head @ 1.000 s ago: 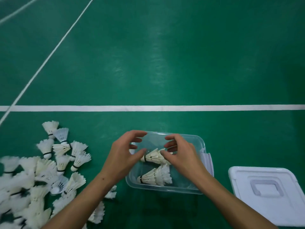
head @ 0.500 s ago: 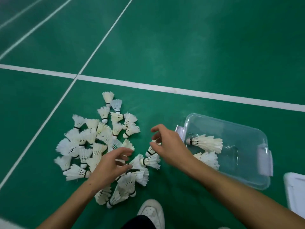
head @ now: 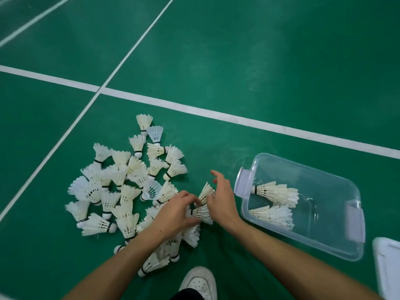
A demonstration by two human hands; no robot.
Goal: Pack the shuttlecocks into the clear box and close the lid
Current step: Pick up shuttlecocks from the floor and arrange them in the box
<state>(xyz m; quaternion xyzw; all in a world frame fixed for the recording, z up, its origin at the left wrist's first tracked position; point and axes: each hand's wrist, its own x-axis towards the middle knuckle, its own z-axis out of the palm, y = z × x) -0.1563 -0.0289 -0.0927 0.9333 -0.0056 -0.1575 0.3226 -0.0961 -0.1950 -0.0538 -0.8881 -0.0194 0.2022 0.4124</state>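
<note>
A pile of white shuttlecocks (head: 121, 187) lies on the green floor at the left. The clear box (head: 324, 241) stands open at the right, with two bunches of nested shuttlecocks (head: 275, 191) lying inside. My left hand (head: 173, 215) curls its fingers around the cork end of a shuttlecock (head: 202, 213) at the pile's right edge. My right hand (head: 221, 202) meets it from the other side, fingers spread, touching the feathers of that shuttlecock and of a second one (head: 206, 191) just above. The white lid (head: 387, 267) lies at the far right edge, mostly cut off.
A white shoe (head: 200, 282) stands on the floor below my hands. White court lines (head: 216, 114) cross the green floor beyond the pile and the box. The box's grey latch (head: 243, 180) faces my right hand.
A second ago both hands were inside the box on a shuttlecock bunch. They have left the box and come together on shuttlecocks at the pile's right edge; the view has swung left.
</note>
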